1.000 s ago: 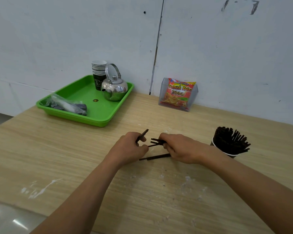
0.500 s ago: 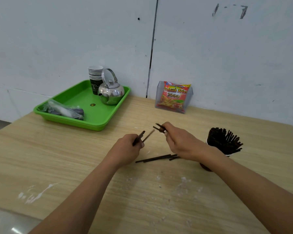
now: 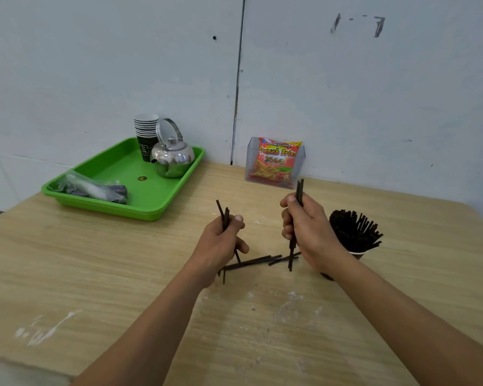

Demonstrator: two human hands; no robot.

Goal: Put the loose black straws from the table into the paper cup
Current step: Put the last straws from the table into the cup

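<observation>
My left hand (image 3: 221, 240) grips a small bunch of black straws (image 3: 225, 215) held upright above the table. My right hand (image 3: 307, 229) grips another bunch of black straws (image 3: 299, 190), also upright, their lower ends near the tabletop. Between the hands a few loose black straws (image 3: 258, 261) lie flat on the wooden table (image 3: 95, 274). The paper cup (image 3: 356, 253), full of black straws (image 3: 352, 229), stands just right of my right hand, its lower part hidden by my wrist.
A green tray (image 3: 151, 210) at the back left holds a steel kettle (image 3: 173, 157), a stack of paper cups (image 3: 145, 132) and a plastic bag (image 3: 92, 188). A clear holder with a snack packet (image 3: 276, 162) stands against the wall.
Both hands have lifted and turned their straw bunches from slanting to upright. The right hand has moved up and right, closer to the cup. Loose straws stay on the table.
</observation>
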